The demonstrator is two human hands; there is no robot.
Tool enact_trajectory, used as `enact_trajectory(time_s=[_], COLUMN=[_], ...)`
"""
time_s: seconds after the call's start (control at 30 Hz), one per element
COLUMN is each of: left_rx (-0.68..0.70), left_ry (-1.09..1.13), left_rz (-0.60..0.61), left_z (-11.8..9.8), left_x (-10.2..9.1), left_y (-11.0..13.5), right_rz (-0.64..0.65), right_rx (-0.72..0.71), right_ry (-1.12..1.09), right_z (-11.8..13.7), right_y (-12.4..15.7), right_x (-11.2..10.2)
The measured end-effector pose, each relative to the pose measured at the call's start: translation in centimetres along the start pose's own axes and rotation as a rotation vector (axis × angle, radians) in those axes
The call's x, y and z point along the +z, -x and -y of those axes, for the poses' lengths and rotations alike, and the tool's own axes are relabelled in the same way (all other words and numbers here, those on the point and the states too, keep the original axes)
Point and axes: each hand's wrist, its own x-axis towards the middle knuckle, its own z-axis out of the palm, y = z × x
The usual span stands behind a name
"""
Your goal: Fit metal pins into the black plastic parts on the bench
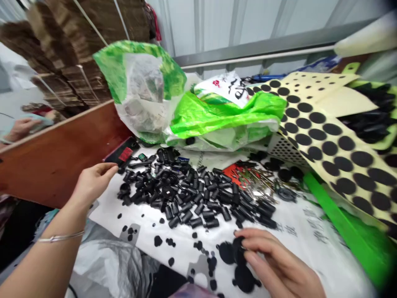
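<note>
My right hand [279, 260] pinches a black round piece [238, 250] between thumb and fingers, low over the white sheet. Beside it lie more flat black discs with small tabs, one a black disc [245, 278] just below. My left hand [96, 182] has its fingertips pressed together at the left edge of the pile; anything between them is hidden. Close to those fingertips is a dark box with a red label [125, 154]. Between my hands spreads a heap of short black cylinders [195, 190], with small black dots scattered in front.
Green and white plastic bags [223, 120] stand behind the heap. Sheets of black round stickers [328, 145] lean at the right, above a green strip [328, 207]. Thin metal pieces [257, 180] lie right of centre. A brown board [58, 153] borders the left; beyond it shows another person's hand [23, 128].
</note>
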Motion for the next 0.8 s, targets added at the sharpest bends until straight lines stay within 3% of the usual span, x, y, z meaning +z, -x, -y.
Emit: enact_trajectory(time_s=[0.13, 0.27, 0.33, 0.43, 0.63, 0.73, 0.8], left_rx=[0.170, 0.694, 0.924, 1.109, 1.106, 1.026, 0.856], left_ry=[-0.012, -0.005, 0.002, -0.075, -0.304, -0.140, 0.083], left_rz=[0.087, 0.270, 0.286, 0.277, 0.342, 0.385, 0.435], left_z=[-2.2, -4.3, -5.1, -6.0, -6.9, -7.2, -7.6], left_x=[2.5, 6.3, 8.1, 10.5, 13.5, 13.6, 13.2], left_y=[4.8, 10.5, 12.8, 14.9, 15.2, 15.1, 15.2], right_rz=[-0.058, -0.159, -0.205, -0.264, -0.268, -0.233, -0.210], right_rx=[0.047, 0.096, 0.112, 0.123, 0.167, 0.276, 0.343], right_ry=[-0.090, -0.218, -0.263, -0.257, -0.278, -0.515, -0.680], right_z=[0.6, 0.8, 0.8, 0.6, 0.2, -0.2, -0.5], right_y=[-0.5, -0.8, -0.5, 0.4, 1.7, 1.7, 1.5], right_x=[-0.1, -0.5, -1.1, -2.1, -2.7, -2.4, -2.2])
